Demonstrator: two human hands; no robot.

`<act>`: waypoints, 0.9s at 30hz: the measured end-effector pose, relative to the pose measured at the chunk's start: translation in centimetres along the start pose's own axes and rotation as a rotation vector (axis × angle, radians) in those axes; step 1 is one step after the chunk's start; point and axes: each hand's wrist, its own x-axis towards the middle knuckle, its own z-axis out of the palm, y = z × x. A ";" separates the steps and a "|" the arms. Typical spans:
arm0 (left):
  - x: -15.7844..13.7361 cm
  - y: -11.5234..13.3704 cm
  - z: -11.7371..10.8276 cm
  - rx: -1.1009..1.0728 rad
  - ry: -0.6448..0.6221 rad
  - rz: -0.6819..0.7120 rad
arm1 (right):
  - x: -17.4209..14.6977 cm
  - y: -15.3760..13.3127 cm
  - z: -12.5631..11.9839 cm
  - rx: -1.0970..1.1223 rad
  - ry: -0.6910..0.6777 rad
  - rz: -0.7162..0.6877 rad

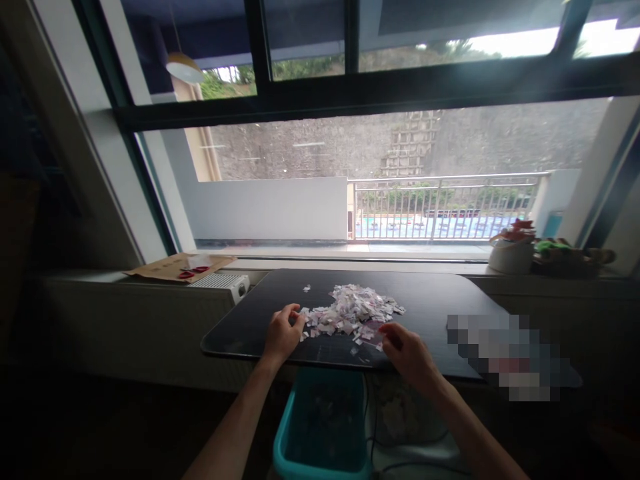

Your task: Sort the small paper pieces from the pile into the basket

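A heap of small, pale paper scraps (357, 307) with pinkish and grey tints lies on the black tabletop (430, 297). My left hand (284, 333) rests at the heap's left edge, its fingers loosely curved and apart, fingertips close to the nearest scraps. On the near right side of the heap, my right hand (407, 350) has thumb and fingers drawn together in a pinch. A thin, pinkish piece shows by its fingertips, but whether it is held I cannot make out. A few scraps lie apart from the heap at the far left and near edge.
Under the table's front edge stands a turquoise bin (283, 443) with scraps inside. Red-handled scissors (194, 272) lie on brown paper (155, 268) on the windowsill. A white pot (510, 257) stands at the right. Something blurred out covers the table's right end. Cables hang below.
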 end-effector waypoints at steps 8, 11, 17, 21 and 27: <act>-0.1 0.1 -0.1 -0.020 -0.017 -0.018 | -0.5 0.7 0.3 0.109 -0.040 0.001; -0.1 0.3 -0.2 -0.024 -0.027 -0.021 | -0.9 0.5 0.3 0.099 -0.070 -0.009; -0.1 0.3 -0.2 -0.012 -0.016 -0.013 | -1.1 -0.7 0.9 0.138 -0.132 -0.065; 0.0 0.0 0.0 -0.007 -0.004 -0.005 | -0.9 -1.0 1.1 0.095 -0.125 -0.065; 0.0 -0.2 0.2 -0.019 -0.007 -0.001 | -1.4 -1.5 1.1 0.114 -0.153 -0.070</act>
